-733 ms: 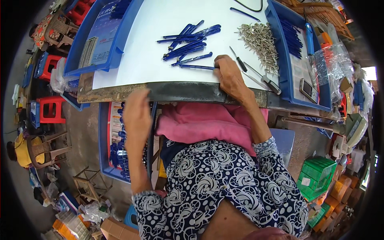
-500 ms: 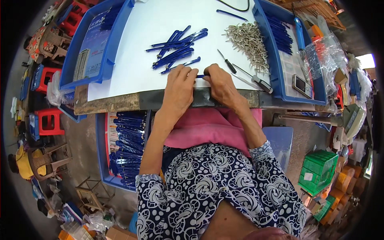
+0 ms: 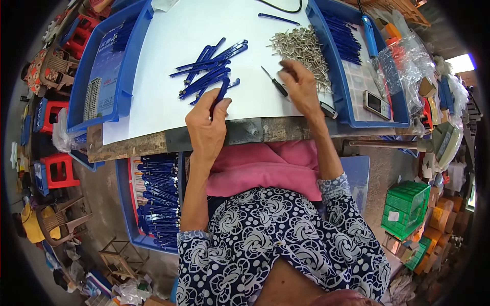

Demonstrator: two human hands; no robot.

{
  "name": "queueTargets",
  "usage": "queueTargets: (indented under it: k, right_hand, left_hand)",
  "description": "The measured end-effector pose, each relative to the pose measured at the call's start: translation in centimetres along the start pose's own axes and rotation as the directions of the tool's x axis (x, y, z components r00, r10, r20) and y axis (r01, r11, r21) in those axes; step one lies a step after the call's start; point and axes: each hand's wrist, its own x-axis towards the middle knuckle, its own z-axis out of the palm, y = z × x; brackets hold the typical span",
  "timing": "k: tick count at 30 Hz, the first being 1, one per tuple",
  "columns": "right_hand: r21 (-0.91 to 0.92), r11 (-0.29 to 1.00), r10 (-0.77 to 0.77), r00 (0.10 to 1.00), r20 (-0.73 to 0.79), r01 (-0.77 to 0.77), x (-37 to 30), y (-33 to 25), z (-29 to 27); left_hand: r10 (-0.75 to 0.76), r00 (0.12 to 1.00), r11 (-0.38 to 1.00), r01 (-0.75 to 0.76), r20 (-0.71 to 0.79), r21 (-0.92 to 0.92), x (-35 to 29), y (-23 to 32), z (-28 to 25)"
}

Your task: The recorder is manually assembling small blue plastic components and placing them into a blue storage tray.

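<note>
My left hand (image 3: 206, 120) is closed round a slim dark-blue plastic piece (image 3: 222, 91), which stands up between thumb and fingers near the table's front edge. Just beyond it, several similar slim blue pieces (image 3: 212, 64) lie in a loose, crossed heap on white paper (image 3: 158, 76). My right hand (image 3: 300, 86) hovers at the near left side of a pile of small silvery metal pins with heads (image 3: 301, 46). Its thumb and forefinger are bent but apart, with nothing visible between them. Beside this hand lies a thin-shafted screwdriver with a black handle (image 3: 279, 87).
Blue trays stand at the left (image 3: 125, 84) and right (image 3: 347, 104); the right one holds blue pieces and a mobile phone (image 3: 377, 105). One blue piece (image 3: 278, 19) lies alone at the back. A grey-handled tool (image 3: 328, 109) is partly hidden by my right wrist. A lower tray (image 3: 125, 204) holds many blue pieces.
My hands have parted. The left one has lifted the blue piece and tilted it up; the right one has let go of it and moved right and forward to the metal pins.
</note>
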Motion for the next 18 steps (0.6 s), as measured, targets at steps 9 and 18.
queueTargets:
  k: [9, 18]
  right_hand:
    - [-0.571, 0.765, -0.373, 0.928, -0.013, 0.299, 6.1, 3.4, 0.5]
    - [-0.795, 0.343, -0.446, 0.831, 0.332, 0.501, 7.4, 3.4, 1.5]
  left_hand:
    - [-0.284, 0.912, 0.785, 0.398, 0.295, -0.475, -2.3, 0.5, -0.2]
    - [-0.225, 0.921, 0.730, 0.375, 0.318, -0.571, -2.5, -0.4, -0.5]
